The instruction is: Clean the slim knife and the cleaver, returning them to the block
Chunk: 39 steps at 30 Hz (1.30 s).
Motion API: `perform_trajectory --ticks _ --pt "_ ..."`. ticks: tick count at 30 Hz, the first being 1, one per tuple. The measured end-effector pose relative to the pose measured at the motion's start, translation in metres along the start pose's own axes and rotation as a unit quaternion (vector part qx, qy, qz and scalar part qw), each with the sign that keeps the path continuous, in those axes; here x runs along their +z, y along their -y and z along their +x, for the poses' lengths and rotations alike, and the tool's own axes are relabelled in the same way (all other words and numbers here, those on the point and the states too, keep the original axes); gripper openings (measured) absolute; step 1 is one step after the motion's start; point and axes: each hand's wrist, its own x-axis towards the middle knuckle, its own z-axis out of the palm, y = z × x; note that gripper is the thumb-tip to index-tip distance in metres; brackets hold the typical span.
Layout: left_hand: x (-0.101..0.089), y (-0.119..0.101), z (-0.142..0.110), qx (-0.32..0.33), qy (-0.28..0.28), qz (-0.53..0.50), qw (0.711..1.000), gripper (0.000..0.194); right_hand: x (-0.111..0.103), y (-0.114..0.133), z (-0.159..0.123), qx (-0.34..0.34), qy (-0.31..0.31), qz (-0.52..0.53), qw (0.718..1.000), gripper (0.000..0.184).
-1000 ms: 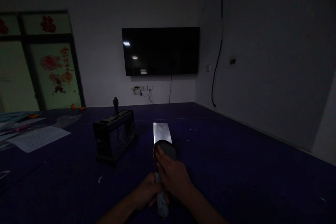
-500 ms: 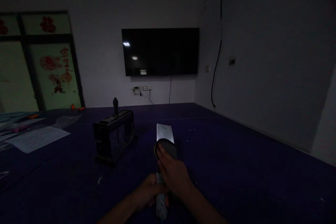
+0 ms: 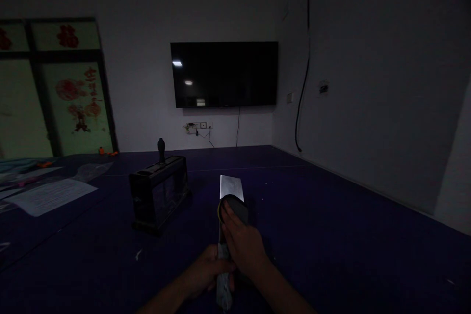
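Observation:
A cleaver (image 3: 231, 186) with a broad, shiny blade points away from me. My left hand (image 3: 206, 269) is closed around its grey handle (image 3: 223, 288), which looks wrapped in plastic. On the blade's lower part lies a dark, rounded pad (image 3: 240, 209) with a yellowish edge. My right hand (image 3: 243, 245) presses the pad against the metal, fingers stretched together over it. The pad covers that part of the blade. The dim light leaves the pad's kind unclear.
A dark knife block (image 3: 159, 194) with see-through sides stands at left, one black-handled tool (image 3: 161, 151) upright in it. Papers (image 3: 53, 195) and plastic lie farther left on the dark blue surface (image 3: 331, 235). A television (image 3: 224, 74) hangs on the far wall.
The pad and my right hand have shifted very slightly on the blade. My left hand keeps its grip on the handle. The whole view has tilted a little.

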Motion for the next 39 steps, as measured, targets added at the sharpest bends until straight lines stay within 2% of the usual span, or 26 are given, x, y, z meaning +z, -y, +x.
perform_trajectory --ticks 6,23,34,39 --pt "0.006 -0.007 -0.008 0.014 -0.022 -0.004 1.000 0.031 0.005 -0.004 0.001 0.021 -0.012 0.009 1.000 0.046" --pt "0.005 -0.005 -0.006 0.039 -0.075 -0.030 0.996 0.033 0.009 -0.015 0.002 0.086 -0.023 0.006 0.996 0.045" --pt "0.003 -0.004 -0.006 0.038 -0.044 -0.038 0.998 0.033 0.007 -0.015 0.002 0.090 -0.035 0.012 0.995 0.045" --pt "0.003 -0.005 -0.007 0.026 -0.050 -0.035 0.998 0.033 0.002 -0.018 0.003 0.098 -0.045 0.010 0.994 0.044"
